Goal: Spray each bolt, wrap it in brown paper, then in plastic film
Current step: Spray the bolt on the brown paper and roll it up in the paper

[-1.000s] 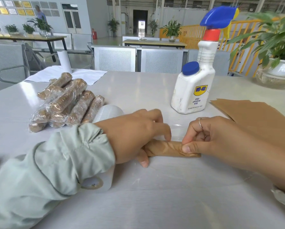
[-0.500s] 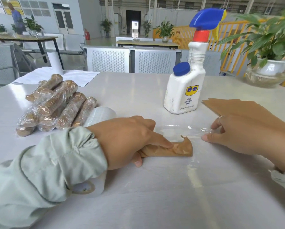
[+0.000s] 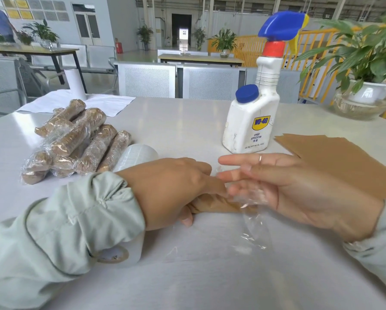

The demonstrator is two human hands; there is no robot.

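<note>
A bolt wrapped in brown paper point(image 3: 216, 205) lies on the white table just in front of me. My left hand point(image 3: 172, 191) grips its left half, fingers curled over the top and thumb underneath. My right hand point(image 3: 295, 189) is at the bolt's right end with fingers straight and palm turned toward me. A sheet of clear plastic film point(image 3: 254, 233) drapes over those fingers and the bolt's right end, then trails onto the table. The film roll point(image 3: 136, 154) lies mostly hidden under my left sleeve.
A pile of several film-wrapped bolts point(image 3: 75, 139) sits at the left. The WD-40 spray bottle point(image 3: 252, 126) stands behind my hands. Brown paper sheets point(image 3: 344, 157) lie at the right, a potted plant in a glass bowl point(image 3: 364, 97) behind them. White paper point(image 3: 80, 104) lies far left.
My right hand let go of the bolt's folded paper end, reached to the film's edge beyond it, and now has brought the film over the bolt's right end. My left hand kept its grip.
</note>
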